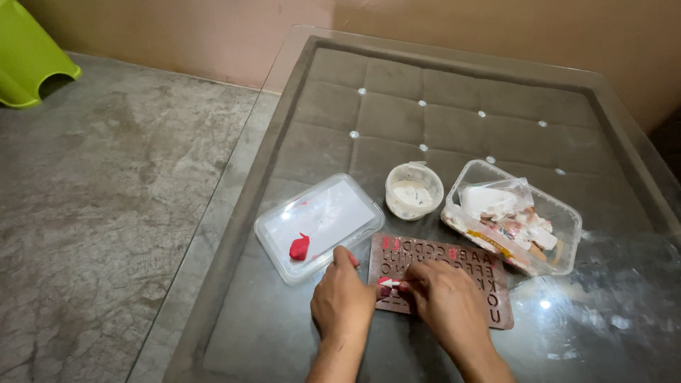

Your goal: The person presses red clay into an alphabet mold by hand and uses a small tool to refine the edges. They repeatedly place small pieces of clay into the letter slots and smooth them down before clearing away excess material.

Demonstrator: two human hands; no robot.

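A brown letter mould [454, 273], a flat tray of alphabet-shaped cavities, lies on the glass desk [269, 333] directly before the person. It appears thin, light and flexible, probably bending if lifted by one corner; support along both long edges looks safest. A small piece of red paste [385, 283], apparently soft and pliable, sits at the mould's left end. The left hand [342, 298] rests curled at the mould's left edge; the right hand [445, 301] pinches a small white-tipped tool [392, 284] against the paste. Just left lies a clear lid [319, 225] carrying a red lump [299, 247]. Behind stand a small round tub [413, 190] and a clear container [512, 223] of scraps.
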